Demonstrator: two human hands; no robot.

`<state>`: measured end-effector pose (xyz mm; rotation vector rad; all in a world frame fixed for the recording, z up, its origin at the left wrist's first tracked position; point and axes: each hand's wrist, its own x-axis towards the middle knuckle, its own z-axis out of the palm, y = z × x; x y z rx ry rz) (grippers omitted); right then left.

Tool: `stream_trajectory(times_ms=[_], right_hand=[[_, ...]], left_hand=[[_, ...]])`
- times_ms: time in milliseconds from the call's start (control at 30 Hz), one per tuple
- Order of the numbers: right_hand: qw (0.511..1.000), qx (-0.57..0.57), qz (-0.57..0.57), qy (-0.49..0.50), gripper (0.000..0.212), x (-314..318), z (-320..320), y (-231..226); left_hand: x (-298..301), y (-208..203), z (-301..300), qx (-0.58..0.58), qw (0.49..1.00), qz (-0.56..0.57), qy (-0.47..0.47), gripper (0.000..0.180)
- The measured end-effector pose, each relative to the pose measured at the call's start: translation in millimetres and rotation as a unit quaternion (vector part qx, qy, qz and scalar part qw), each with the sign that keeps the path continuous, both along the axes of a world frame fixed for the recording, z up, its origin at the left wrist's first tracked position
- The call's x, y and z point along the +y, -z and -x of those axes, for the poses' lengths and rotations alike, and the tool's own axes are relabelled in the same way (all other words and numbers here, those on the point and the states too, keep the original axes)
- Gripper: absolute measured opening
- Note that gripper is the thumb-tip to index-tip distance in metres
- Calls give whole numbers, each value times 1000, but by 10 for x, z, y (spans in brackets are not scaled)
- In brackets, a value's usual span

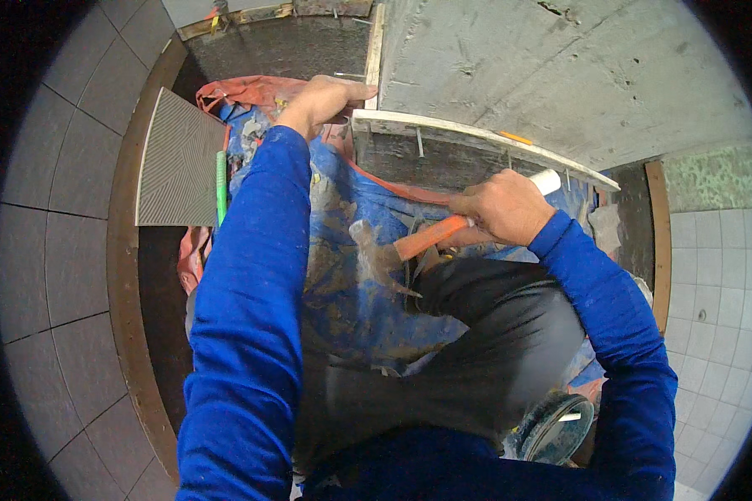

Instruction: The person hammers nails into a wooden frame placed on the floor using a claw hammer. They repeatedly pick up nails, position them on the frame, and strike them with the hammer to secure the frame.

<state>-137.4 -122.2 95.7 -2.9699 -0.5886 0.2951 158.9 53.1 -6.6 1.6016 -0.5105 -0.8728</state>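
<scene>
Head view: your right hand is closed round the orange-handled hammer, on the near side of the whitish batten. Your left hand is at the batten's left end, fingers against a second wood strip; cannot tell whether they grip. Nails stick out of the batten. Beyond it, pitted grey concrete, orange pencil along the edge. Nearer you than the batten, crumpled, dirt-smeared blue sheeting. Well left, a ridged panel and dark tiles; well right, pale tiles.
</scene>
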Motion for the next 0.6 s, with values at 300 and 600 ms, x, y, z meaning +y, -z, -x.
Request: stream_trajectory(times_ms=[300,600], right_hand=[[996,-39,55,62,46,43,-131,26],[984,-92,100,114,43,15,-179,-61]], left_hand=[[13,-42,65,4,1000,31,-5,40],[13,-54,67,56,998,26,-4,38]])
